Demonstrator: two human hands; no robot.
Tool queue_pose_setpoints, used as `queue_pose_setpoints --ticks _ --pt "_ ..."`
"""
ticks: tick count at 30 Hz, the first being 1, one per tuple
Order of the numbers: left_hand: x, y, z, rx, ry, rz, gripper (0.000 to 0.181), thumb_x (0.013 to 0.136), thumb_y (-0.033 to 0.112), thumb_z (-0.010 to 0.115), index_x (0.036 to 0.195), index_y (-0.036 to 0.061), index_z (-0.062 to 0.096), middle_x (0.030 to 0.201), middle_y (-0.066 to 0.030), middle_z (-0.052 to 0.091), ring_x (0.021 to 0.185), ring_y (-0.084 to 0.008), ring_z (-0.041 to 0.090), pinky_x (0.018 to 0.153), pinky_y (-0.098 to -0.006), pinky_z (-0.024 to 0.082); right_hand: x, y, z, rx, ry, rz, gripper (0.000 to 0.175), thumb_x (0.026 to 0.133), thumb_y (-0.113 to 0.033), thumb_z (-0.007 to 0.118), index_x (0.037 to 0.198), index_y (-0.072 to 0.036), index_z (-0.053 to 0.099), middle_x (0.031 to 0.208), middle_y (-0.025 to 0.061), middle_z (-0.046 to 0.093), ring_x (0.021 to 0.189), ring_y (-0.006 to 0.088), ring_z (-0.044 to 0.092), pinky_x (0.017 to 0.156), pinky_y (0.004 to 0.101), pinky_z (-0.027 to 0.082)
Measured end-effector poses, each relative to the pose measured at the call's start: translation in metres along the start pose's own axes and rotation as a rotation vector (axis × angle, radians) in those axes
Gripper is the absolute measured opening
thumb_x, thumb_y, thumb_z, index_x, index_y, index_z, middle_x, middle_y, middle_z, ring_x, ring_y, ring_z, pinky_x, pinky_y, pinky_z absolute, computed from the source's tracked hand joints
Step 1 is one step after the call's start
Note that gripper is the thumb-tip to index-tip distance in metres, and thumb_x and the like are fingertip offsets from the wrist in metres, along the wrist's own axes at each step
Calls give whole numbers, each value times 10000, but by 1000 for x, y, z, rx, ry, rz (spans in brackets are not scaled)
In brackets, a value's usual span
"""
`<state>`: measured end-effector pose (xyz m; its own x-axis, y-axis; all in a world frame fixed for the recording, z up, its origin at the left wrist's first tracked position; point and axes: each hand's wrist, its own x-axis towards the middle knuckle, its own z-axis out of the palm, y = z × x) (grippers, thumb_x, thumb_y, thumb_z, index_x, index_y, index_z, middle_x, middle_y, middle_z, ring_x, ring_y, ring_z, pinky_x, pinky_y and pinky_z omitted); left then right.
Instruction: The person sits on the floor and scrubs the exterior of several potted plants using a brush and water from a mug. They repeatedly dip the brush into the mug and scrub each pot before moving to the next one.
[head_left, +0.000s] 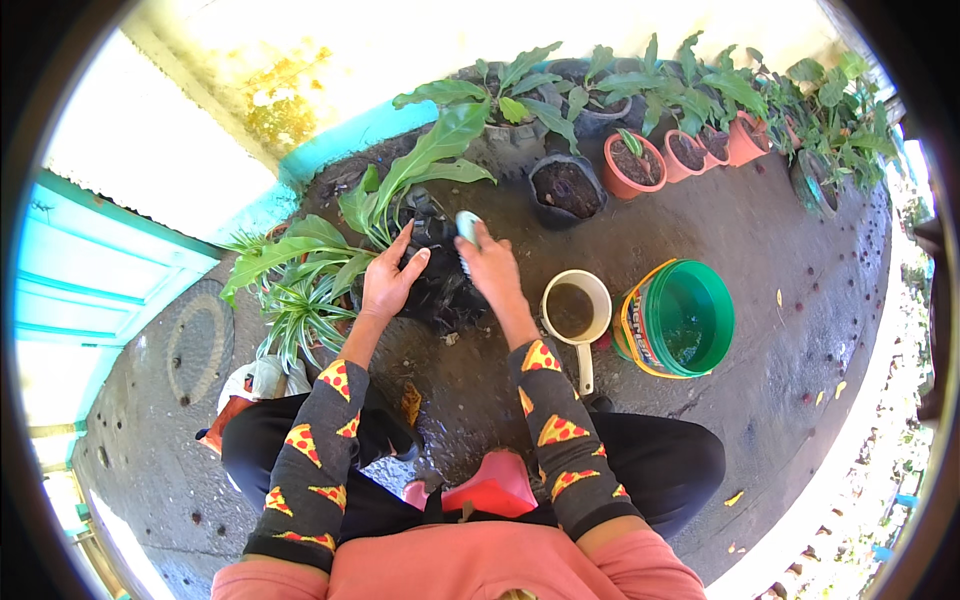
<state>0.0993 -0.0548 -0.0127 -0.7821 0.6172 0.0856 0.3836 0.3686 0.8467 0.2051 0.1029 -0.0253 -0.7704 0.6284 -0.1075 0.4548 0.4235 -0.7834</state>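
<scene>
My right hand (491, 266) grips a pale scrub brush (468, 225) with its bristles facing the wet black plastic of a plant bag (442, 292). My left hand (391, 281) rests against the left side of that bag, thumb and fingers apart. Out of the bag's top grows a plant with long broad green leaves (427, 154), leaning towards the wall. Right of the bag, a cream dipper (585, 367) holds murky brown water. Beside it stands a green-rimmed plastic bucket (637, 330) with water inside and a yellow handle.
Potted plants line the wall: a black bag of soil (566, 191), a terracotta-coloured pot (634, 169) and several more. A variegated spider plant (304, 322) stands left of my left hand. Under me is a pink-red seat (491, 484). The concrete floor (780, 360) is wet in places.
</scene>
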Motion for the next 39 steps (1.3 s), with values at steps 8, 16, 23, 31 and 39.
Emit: queue_pose_setpoints --ticks 8,16,23,31,39 --pt "1 0 2 -38 52 49 624 923 387 677 1449 90 519 1202 -231 687 1110 -318 690 929 -359 517 -2 -3 7 -130 73 295 683 940 -567 507 1483 -154 489 1191 323 574 1064 479 630 948 487 497" --pt "-1 0 0 21 6 -19 633 927 382 672 1458 80 505 1205 -231 688 1091 -303 696 933 -349 510 3 -4 2 3 7 92 701 919 -552 545 1478 -132 491 1138 318 607 1071 478 622 932 482 499" --pt "0 0 1 0 -6 -1 643 917 387 680 1464 98 503 1193 -215 698 1052 -304 706 916 -356 517 3 -3 -2 28 -5 131 728 917 -545 535 1501 -118 458 1178 392 552 1085 505 612 977 480 482" --pt "-1 -2 0 -67 35 35 636 920 380 680 1455 81 509 1242 -224 675 1138 -299 678 970 -342 493 3 -2 1 -162 25 305 673 923 -519 541 1499 -181 467 1188 327 539 1035 476 644 907 509 517" --pt "-1 7 -2 22 -32 -84 649 917 406 678 1453 81 511 1197 -216 696 1084 -288 698 932 -343 506 -4 3 7 144 -38 70 714 929 -546 541 1519 -158 437 1112 320 563 1009 494 631 921 479 498"
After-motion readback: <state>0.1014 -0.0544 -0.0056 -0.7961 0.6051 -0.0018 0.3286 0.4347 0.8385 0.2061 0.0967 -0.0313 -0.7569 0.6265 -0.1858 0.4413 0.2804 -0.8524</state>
